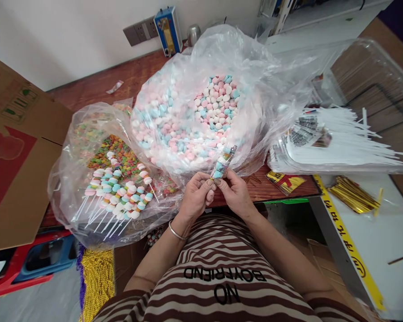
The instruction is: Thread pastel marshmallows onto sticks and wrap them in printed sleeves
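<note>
My left hand (196, 197) and my right hand (234, 191) meet close to my body, both pinching the lower end of a candy skewer in a clear printed sleeve (224, 162), which points up and away. Just beyond it lies a large clear bag of pink, white and blue marshmallow candies (191, 120). To the left, a pile of finished candy skewers on white sticks (119, 192) rests on a second clear bag of small multicoloured candies (116, 154).
A clear plastic tray (383, 166) at the right holds white sticks (352, 138) and printed sleeves (309, 129). Gold twist ties (352, 194) lie on a white surface. A cardboard box (16, 147) stands at the left. A blue device (168, 30) leans on the wall.
</note>
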{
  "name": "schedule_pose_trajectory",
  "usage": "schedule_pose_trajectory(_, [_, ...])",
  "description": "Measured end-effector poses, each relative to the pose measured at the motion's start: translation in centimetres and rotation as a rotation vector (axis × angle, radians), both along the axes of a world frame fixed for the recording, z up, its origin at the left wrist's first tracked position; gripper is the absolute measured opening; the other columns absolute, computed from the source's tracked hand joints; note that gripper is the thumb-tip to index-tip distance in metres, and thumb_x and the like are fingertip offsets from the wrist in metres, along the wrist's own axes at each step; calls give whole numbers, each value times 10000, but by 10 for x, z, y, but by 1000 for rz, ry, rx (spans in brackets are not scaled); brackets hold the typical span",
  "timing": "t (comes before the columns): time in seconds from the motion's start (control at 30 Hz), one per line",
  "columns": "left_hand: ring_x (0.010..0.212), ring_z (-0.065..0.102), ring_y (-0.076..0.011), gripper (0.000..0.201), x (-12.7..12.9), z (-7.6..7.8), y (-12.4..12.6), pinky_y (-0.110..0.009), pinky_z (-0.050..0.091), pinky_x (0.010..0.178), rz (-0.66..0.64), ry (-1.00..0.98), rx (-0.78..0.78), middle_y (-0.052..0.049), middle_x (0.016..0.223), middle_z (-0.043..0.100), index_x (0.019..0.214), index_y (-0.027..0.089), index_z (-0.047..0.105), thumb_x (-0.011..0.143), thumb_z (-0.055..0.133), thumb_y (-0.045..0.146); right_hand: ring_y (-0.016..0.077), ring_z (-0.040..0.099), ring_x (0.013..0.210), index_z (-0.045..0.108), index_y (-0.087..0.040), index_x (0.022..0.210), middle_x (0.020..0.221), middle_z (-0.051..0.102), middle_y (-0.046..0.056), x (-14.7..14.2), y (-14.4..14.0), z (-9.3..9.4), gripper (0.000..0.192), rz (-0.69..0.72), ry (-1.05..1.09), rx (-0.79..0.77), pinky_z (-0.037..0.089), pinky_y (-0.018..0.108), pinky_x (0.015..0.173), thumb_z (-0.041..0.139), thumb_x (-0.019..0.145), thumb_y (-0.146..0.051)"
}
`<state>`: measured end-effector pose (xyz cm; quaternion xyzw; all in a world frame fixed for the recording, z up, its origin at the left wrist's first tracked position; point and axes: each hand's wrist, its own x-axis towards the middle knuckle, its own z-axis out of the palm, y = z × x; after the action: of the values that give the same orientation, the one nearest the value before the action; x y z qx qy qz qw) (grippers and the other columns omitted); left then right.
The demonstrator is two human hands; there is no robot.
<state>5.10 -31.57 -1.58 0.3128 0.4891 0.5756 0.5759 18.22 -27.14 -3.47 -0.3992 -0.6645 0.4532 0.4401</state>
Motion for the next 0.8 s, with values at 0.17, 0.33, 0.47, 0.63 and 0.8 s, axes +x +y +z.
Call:
schedule_pose_trajectory(0.17, [794,670,-153,91,-10,-1,-7,-264,518,715,21,1000,372,-43,874,691,1014,192,615,971,537,213,184,547,693,493,-237,770,720,593,13,5,-3,4,222,-15,-167,72,402,298,649,516,955,-358])
schedule_pose_trajectory(0.33, [745,666,-138,109,-6,-6,-7,-240,498,693,199,1278,509,-24,837,684,1010,184,589,979,498,133,168,557,692,533,-226,790,736,599,-1,-1,-9,9,209,2,-62,4,431,283,658,559,959,-347])
schedule_pose_trajectory(0.47, [737,667,-137,99,-2,-6,-7,-238,490,685,258,1224,451,-15,831,692,979,191,596,954,524,128,163,582,720,589,-214,836,785,629,1,-7,-16,13,160,-48,2,-77,458,278,676,612,936,-336])
schedule_pose_trajectory(0.63, [768,667,-145,73,2,0,-9,-250,489,709,219,1037,286,-27,850,709,969,181,609,956,538,176,156,561,691,578,-212,804,764,614,1,-10,-18,15,164,-92,-16,-26,447,282,664,586,939,-305])
schedule_pose_trajectory(0.8, [777,651,-141,139,3,-3,-8,-251,512,729,91,615,195,-20,866,702,988,184,616,971,577,317,148,501,649,528,-222,751,707,539,-13,-8,-11,12,161,-136,-36,45,403,288,628,565,901,-271])
